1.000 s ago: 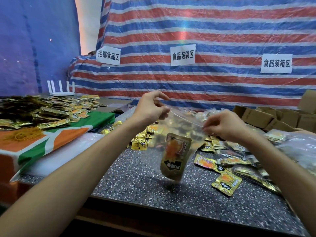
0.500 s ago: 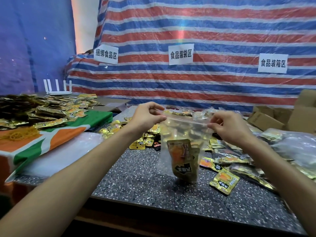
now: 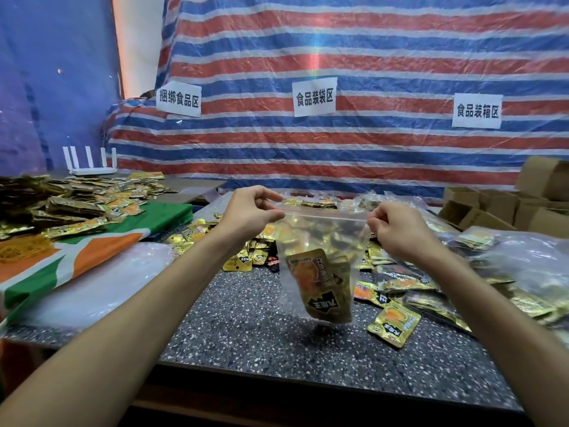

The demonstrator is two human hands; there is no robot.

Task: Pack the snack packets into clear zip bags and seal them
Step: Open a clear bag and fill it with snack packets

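Presently, a clear zip bag [image 3: 320, 232] is held up over the dark speckled surface [image 3: 246, 334], pinched at both top corners. The left hand [image 3: 249, 211] is closed on the corner at 9 o'clock, its grip made by thumb and forefinger, and the right hand [image 3: 397, 229] is closed on the corner at 3 o'clock in a like pinching grip. The zip strip is drawn taut and nearly level between the two hands; whether it is pressed fully shut cannot be told. A gold snack packet [image 3: 320, 288] with an orange picture is seen at the bottom of the bag, tilted, with the edge of another packet showing behind it. The bag hangs apart from the surface, and a small shadow is cast just beneath it. At 4 o'clock of the bag a single gold packet [image 3: 394, 325] lies flat on the surface, and beyond it, at 3 o'clock, a loose spread of packets [image 3: 406, 282] is scattered. More packets are piled at 10 o'clock on a green, white and orange cloth [image 3: 92, 248], with a white router [image 3: 90, 163] set behind them. Open cardboard boxes [image 3: 492, 211] are stacked at 2 o'clock. At 12 o'clock a red, white and blue striped tarp [image 3: 338, 155] is hung, and three white paper signs [image 3: 314, 98] are fixed to it.
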